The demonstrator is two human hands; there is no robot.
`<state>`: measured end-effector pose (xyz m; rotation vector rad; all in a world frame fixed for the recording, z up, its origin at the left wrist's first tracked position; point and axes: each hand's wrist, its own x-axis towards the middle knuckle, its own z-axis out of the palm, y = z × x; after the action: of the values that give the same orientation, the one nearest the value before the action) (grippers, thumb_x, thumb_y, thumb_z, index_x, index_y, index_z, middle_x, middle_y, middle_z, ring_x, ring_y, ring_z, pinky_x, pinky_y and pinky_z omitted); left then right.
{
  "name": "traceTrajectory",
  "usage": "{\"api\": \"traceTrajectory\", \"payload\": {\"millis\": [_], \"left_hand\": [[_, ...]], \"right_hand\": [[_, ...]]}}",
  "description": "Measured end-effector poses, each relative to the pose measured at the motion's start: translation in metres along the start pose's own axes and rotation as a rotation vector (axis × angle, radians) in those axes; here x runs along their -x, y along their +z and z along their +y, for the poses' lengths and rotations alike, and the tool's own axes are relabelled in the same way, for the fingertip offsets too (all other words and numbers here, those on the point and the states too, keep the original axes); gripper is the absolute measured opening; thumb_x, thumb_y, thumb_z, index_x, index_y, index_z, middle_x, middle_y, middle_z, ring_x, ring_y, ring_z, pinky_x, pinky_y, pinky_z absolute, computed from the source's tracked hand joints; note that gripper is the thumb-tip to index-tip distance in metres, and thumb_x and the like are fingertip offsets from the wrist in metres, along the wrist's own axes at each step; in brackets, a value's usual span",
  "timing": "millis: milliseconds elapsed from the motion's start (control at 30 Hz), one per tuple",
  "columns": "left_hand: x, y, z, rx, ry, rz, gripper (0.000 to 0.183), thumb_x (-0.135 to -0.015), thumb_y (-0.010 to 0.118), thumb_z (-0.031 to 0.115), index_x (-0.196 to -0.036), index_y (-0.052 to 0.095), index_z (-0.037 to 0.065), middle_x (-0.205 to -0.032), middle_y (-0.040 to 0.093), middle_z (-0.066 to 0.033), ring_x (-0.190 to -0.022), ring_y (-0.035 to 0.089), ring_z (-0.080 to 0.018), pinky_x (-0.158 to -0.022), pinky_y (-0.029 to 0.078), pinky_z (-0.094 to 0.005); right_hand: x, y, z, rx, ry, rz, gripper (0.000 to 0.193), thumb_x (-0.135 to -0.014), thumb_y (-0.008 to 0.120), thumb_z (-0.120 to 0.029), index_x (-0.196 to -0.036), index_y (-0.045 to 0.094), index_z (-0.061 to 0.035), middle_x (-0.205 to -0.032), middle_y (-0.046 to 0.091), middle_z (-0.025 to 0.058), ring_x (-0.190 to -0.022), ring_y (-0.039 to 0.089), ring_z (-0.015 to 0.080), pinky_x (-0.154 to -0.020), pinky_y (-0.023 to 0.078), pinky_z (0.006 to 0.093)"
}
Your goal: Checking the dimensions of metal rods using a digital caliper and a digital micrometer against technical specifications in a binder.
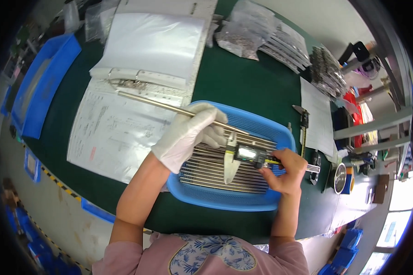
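My left hand [190, 133], in a white glove, is closed around a long thin metal rod [156, 103] that slants over the far left side of a blue plastic basket [215, 201]. My bare right hand [287, 172] grips a digital caliper [250, 155] by its sliding part, with the thumb underneath. The caliper's jaws point left and lie close to my gloved fingers; whether they touch the rod is hard to make out. Beneath both hands, many similar metal rods [225, 178] lie side by side in the basket.
Left of the basket lies an open ring binder [124, 123] with sheets. A blue tray [43, 87] stands at the far left. Bagged parts [243, 34] are piled at the back. Another caliper [304, 121], paper [316, 114] and a metal bowl [338, 178] sit to the right.
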<state>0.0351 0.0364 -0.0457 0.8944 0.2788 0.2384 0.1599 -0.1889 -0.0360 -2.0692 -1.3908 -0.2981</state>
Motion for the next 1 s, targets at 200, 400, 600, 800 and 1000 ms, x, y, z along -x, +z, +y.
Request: {"api": "traceTrajectory", "payload": {"millis": [200, 400, 600, 800, 1000], "left_hand": [[0.001, -0.006, -0.004, 0.028, -0.003, -0.021, 0.027, -0.087, 0.054, 0.027, -0.088, 0.057, 0.001, -0.073, 0.060, -0.0069, -0.061, 0.062, -0.0147, -0.054, 0.052, -0.0240], [0.011, 0.000, 0.005, 0.018, 0.029, -0.058, 0.031, -0.086, 0.054, 0.029, -0.090, 0.056, -0.001, -0.075, 0.058, -0.0082, -0.064, 0.062, -0.0152, -0.056, 0.052, -0.0237], [0.104, -0.007, 0.004, -0.106, -0.032, -0.042, 0.032, -0.092, 0.044, 0.029, -0.092, 0.053, -0.001, -0.077, 0.059, -0.0091, -0.066, 0.061, -0.0152, -0.058, 0.050, -0.0250], [0.186, -0.038, -0.030, -0.010, -0.081, 0.187, 0.028, -0.093, 0.042, 0.025, -0.088, 0.053, -0.001, -0.070, 0.059, -0.0102, -0.061, 0.060, -0.0160, -0.055, 0.048, -0.0242], [0.211, -0.054, -0.056, 0.052, -0.095, 0.231, 0.029, -0.093, 0.041, 0.025, -0.085, 0.052, 0.000, -0.064, 0.057, -0.0107, -0.056, 0.058, -0.0168, -0.053, 0.047, -0.0243]], "right_hand": [[0.005, 0.004, -0.001, -0.036, 0.041, -0.019, 0.041, -0.063, 0.073, -0.039, -0.072, 0.059, -0.0017, -0.054, 0.046, 0.0056, -0.043, 0.042, 0.0161, -0.041, 0.032, 0.0270], [0.006, 0.002, -0.012, -0.122, 0.079, 0.049, 0.045, -0.063, 0.070, -0.042, -0.075, 0.057, -0.0006, -0.059, 0.047, 0.0039, -0.046, 0.042, 0.0112, -0.042, 0.030, 0.0227], [0.022, -0.033, -0.072, -0.092, 0.322, -0.021, 0.019, -0.061, 0.063, -0.010, -0.076, 0.058, 0.0005, -0.064, 0.055, 0.0049, -0.051, 0.045, 0.0079, -0.045, 0.032, 0.0203], [0.065, -0.009, -0.130, -0.191, 0.530, -0.184, 0.028, -0.059, 0.055, 0.001, -0.087, 0.061, -0.0007, -0.060, 0.053, 0.0078, -0.049, 0.044, 0.0104, -0.046, 0.034, 0.0222], [0.082, 0.029, -0.138, 0.017, 0.445, -0.110, 0.049, -0.058, 0.051, 0.008, -0.105, 0.059, -0.0032, -0.068, 0.057, 0.0136, -0.052, 0.053, 0.0195, -0.051, 0.041, 0.0262]]}}
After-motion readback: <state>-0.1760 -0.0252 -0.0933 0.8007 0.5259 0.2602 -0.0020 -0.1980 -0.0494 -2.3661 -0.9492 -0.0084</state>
